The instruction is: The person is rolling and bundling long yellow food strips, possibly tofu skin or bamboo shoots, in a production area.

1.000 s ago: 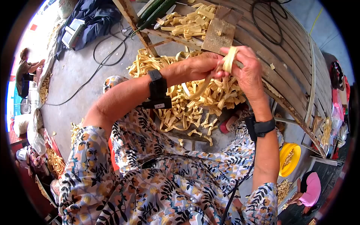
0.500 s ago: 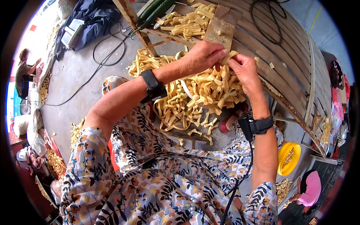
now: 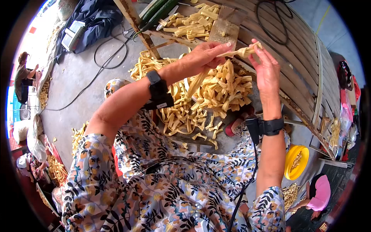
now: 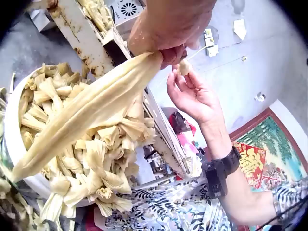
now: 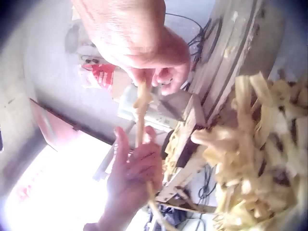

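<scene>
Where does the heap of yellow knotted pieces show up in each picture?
Head view: the heap is right of centre, just below the hands.
Left wrist view: lower left, partly behind the strip.
Right wrist view: lower right, washed out.
Shared landmark: that strip, held by the left hand and right hand.

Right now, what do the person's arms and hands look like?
The left sleeve and right sleeve are pale, elbow-length, patterned with flowers and black leaves. The left strap and right strap are black; the left box bears a white label, and a black cable trails from the right box. No gloves.
</scene>
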Action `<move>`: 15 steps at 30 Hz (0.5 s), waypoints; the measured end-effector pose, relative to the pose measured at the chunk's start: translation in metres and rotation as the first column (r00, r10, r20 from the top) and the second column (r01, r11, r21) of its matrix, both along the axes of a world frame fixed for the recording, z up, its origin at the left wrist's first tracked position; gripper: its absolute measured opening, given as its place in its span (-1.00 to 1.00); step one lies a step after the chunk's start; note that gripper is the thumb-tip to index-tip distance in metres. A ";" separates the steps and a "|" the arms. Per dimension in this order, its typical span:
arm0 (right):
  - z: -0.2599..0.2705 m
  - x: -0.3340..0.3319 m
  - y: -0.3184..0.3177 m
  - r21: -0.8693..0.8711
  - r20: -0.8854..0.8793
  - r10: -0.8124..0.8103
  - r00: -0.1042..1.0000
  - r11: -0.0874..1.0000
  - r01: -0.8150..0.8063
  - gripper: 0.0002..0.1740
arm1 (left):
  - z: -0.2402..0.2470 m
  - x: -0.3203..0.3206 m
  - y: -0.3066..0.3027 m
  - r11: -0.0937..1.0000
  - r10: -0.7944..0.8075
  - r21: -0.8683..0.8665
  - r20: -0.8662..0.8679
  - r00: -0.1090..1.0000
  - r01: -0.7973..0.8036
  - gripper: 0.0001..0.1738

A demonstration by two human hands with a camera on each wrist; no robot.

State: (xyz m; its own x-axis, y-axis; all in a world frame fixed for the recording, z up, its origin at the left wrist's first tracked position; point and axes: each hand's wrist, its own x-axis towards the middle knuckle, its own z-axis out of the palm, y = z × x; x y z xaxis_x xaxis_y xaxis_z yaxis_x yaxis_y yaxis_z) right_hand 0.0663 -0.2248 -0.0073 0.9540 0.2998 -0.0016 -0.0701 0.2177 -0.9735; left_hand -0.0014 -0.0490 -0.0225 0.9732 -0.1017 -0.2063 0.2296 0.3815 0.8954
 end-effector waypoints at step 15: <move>-0.015 -0.013 0.016 0.047 -0.135 0.271 0.953 0.963 -0.267 -0.78 | -0.015 0.004 0.020 0.972 -0.225 0.082 0.040 0.973 0.222 -0.70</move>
